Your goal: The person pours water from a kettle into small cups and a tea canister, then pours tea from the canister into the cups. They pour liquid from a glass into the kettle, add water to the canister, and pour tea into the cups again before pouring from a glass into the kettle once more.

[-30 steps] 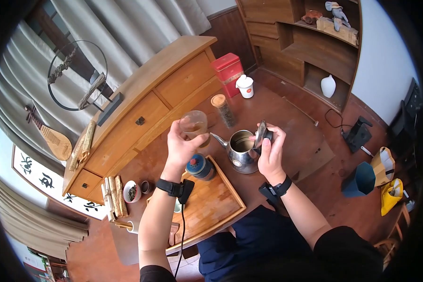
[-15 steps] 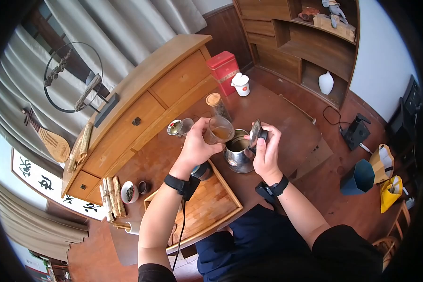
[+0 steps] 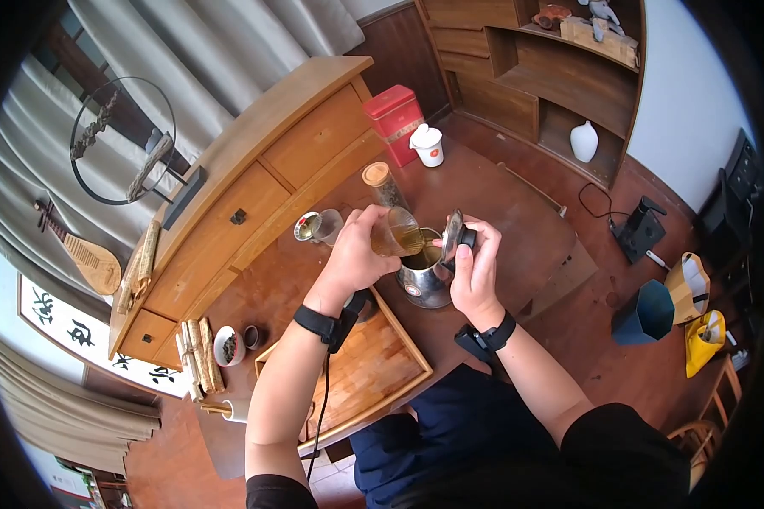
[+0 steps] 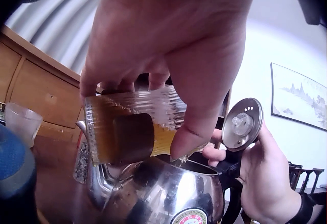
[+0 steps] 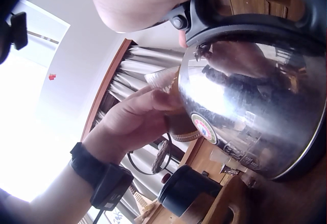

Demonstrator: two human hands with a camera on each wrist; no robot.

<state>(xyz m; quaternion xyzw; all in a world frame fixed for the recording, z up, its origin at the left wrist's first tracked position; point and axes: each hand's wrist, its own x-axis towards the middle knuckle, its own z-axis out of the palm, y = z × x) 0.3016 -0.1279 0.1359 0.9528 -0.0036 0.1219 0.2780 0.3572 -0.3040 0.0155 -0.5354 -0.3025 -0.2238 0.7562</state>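
Observation:
My left hand (image 3: 353, 261) grips a ribbed clear glass (image 3: 394, 231) of amber liquid, tilted sideways over the mouth of a steel kettle (image 3: 424, 287). In the left wrist view the glass (image 4: 112, 132) lies nearly level, its rim at the opening of the kettle (image 4: 173, 193). My right hand (image 3: 477, 276) holds the round metal lid (image 3: 454, 237) upright beside the opening. The right wrist view shows the kettle's shiny side (image 5: 255, 106) close up, with the left hand (image 5: 138, 119) behind it.
A wooden tray (image 3: 373, 377) lies nearest the body, with a blue canister (image 4: 15, 157) at its far corner. Beyond the kettle stand a cork-topped jar (image 3: 382, 182), a white lidded cup (image 3: 427, 146) and a red tin (image 3: 394, 123). An empty-looking glass (image 3: 327, 226) is left.
My left hand has brought the glass rightward to the kettle and tipped it over the opening. The right hand still holds the lid, shifted slightly left in view.

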